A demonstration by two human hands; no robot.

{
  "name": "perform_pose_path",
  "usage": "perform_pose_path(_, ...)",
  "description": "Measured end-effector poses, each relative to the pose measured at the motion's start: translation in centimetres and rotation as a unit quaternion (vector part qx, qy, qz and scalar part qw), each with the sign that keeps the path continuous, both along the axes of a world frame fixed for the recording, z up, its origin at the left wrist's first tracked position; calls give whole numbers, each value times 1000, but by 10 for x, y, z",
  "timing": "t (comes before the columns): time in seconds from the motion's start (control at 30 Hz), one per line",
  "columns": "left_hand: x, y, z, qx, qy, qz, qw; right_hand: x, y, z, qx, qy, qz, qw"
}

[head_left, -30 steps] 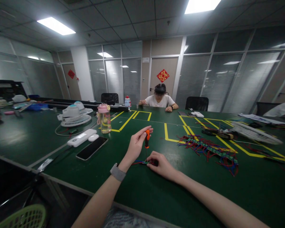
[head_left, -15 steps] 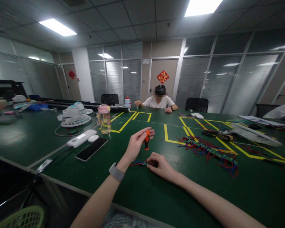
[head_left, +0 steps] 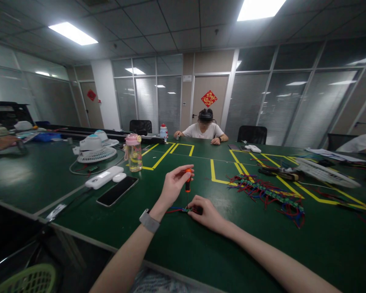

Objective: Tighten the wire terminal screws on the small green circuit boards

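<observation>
My left hand (head_left: 173,185) is closed around the orange and black handle of a screwdriver (head_left: 188,186). The screwdriver stands upright, its thin shaft reaching down to a small green circuit board (head_left: 186,210) on the table. Red and blue wires (head_left: 173,210) run out from the board's left side. My right hand (head_left: 205,213) rests on the table with thumb and fingers pinched on the board's right end, which the fingers partly cover. Whether the tip sits in a screw is too small to tell.
A row of wired green boards (head_left: 268,195) lies to the right. On the left are a phone (head_left: 117,191), a white power strip (head_left: 104,177), a pink-lidded bottle (head_left: 134,152) and white fans (head_left: 97,148). Yellow tape (head_left: 213,173) marks the green table (head_left: 232,268). A person (head_left: 203,130) sits opposite.
My left fingers have shifted slightly around the top of the screwdriver handle, and the thumb sits a little lower. My right hand and the board have stayed in place.
</observation>
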State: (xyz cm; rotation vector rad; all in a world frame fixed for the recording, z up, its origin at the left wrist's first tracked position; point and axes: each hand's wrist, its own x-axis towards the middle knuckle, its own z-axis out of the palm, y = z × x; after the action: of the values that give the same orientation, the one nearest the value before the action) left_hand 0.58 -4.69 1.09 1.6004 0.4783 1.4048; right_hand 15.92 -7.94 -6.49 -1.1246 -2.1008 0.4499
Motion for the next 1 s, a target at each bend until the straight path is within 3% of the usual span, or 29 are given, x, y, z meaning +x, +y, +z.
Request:
perform_pose_path(0.1, -2, 1, 0, 36, 23, 51, 998, -1, 0, 0, -2, -2, 0, 1000)
perform_pose_path(0.3, 1, -1, -1, -18, -33, -72, 997, -1, 3, -2, -3, -4, 2, 1000)
perform_pose_path(0.5, -2, -3, 2, 40, 28, 54, 997, 0, 2, -4, 1, -1, 5, 1000)
perform_pose_path(0.7, -1, -2, 2, 23, 31, 14, 999, 0, 2, -4, -5, -5, 0, 1000)
perform_pose_path(0.87, -1, -1, 1, 59, 39, 65, 995, 0, 2, -2, -1, -8, 0, 1000)
perform_pose_path(1.0, 1, 0, 0, 20, -1, -25, 999, 0, 1, -1, 1, -6, 3, 1000)
